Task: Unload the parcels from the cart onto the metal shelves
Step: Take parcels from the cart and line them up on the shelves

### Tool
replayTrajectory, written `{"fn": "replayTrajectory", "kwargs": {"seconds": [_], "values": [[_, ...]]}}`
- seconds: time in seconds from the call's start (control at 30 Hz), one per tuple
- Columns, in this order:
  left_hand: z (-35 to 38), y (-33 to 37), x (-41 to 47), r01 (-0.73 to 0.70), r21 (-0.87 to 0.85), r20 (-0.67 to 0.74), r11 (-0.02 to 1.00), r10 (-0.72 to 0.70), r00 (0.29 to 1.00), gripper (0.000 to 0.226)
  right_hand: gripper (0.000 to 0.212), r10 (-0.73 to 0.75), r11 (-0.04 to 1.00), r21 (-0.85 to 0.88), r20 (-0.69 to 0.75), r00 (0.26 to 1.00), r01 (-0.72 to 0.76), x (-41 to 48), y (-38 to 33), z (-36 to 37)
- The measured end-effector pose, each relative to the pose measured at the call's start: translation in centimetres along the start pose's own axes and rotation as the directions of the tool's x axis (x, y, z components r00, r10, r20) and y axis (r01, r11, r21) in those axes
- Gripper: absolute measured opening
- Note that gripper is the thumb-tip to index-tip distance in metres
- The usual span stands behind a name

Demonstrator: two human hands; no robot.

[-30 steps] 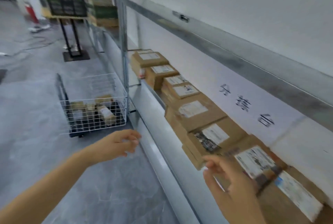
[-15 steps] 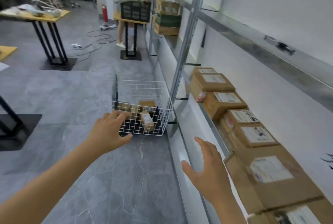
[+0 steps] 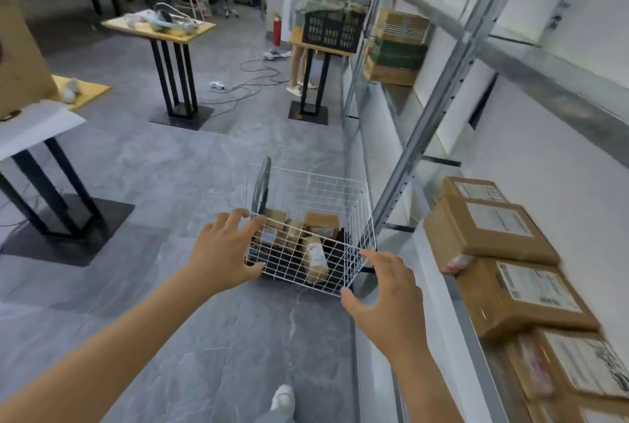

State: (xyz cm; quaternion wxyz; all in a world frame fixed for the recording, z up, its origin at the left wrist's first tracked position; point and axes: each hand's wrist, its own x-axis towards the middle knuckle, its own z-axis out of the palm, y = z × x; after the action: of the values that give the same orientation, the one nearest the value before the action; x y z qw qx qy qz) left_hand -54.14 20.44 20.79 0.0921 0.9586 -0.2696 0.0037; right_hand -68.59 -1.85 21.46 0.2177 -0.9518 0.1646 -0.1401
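Note:
A white wire cart (image 3: 340, 191) stands on the grey floor beside the metal shelf upright (image 3: 418, 130). Several brown cardboard parcels (image 3: 316, 257) lie in its bottom. My left hand (image 3: 223, 249) is stretched out in front of the cart's near left corner, fingers spread and holding nothing. My right hand (image 3: 386, 290) reaches toward the near right corner, fingers also spread and empty. On the metal shelf (image 3: 469, 327) at right sits a row of labelled parcels (image 3: 490, 232).
A person (image 3: 306, 14) stands at a small table with a black crate (image 3: 332, 29) ahead. Tall tables (image 3: 170, 48) on black legs stand left and centre. Cables (image 3: 245, 82) trail on the floor. More boxes (image 3: 396, 45) sit on the far shelf.
My right hand let go of a parcel on the shelf and swung left. Both hands came forward to the cart, and my view turned from the shelf toward the cart.

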Motion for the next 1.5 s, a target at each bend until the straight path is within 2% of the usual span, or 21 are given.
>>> {"fn": "replayTrajectory", "kwargs": {"seconds": [0.13, 0.33, 0.77, 1.0, 1.2, 1.37, 1.5], "values": [[0.4, 0.5, 7.2, 0.040, 0.029, 0.004, 0.999, -0.040, 0.999, 0.080, 0.063, -0.006, 1.000, -0.021, 0.038, 0.999, 0.007, 7.8, 2.1, 0.7], [0.8, 1.1, 14.8, 0.100, -0.028, 0.014, 0.995, -0.100, 0.995, 0.078, 0.057, -0.022, 1.000, 0.012, 0.098, 0.995, 0.021, 16.6, 4.6, 1.5], [5.3, -1.6, 23.4, 0.163, 0.003, 0.137, 0.987, -0.161, 0.977, 0.081, 0.058, 0.050, 0.989, 0.130, 0.183, 0.982, -0.075, 24.4, 8.7, 6.6], [9.4, -2.3, 31.0, 0.118, 0.003, 0.192, 0.993, -0.117, 0.974, 0.094, 0.055, 0.140, 0.976, 0.123, 0.260, 0.955, -0.177, 29.9, 10.7, 9.7], [12.9, -4.9, 37.9, 0.119, -0.025, 0.297, 0.993, -0.106, 0.949, 0.091, 0.054, 0.206, 0.958, 0.115, 0.360, 0.910, -0.262, 36.9, 11.5, 14.4], [14.6, -7.7, 44.5, 0.113, -0.064, 0.366, 0.992, -0.082, 0.927, 0.097, 0.049, 0.242, 0.933, 0.148, 0.417, 0.876, -0.329, 42.9, 11.6, 18.9], [16.8, -9.0, 49.3, 0.046, -0.053, 0.381, 0.998, -0.022, 0.924, 0.094, 0.047, 0.299, 0.904, 0.154, 0.439, 0.847, -0.398, 45.9, 12.5, 21.8]]}}
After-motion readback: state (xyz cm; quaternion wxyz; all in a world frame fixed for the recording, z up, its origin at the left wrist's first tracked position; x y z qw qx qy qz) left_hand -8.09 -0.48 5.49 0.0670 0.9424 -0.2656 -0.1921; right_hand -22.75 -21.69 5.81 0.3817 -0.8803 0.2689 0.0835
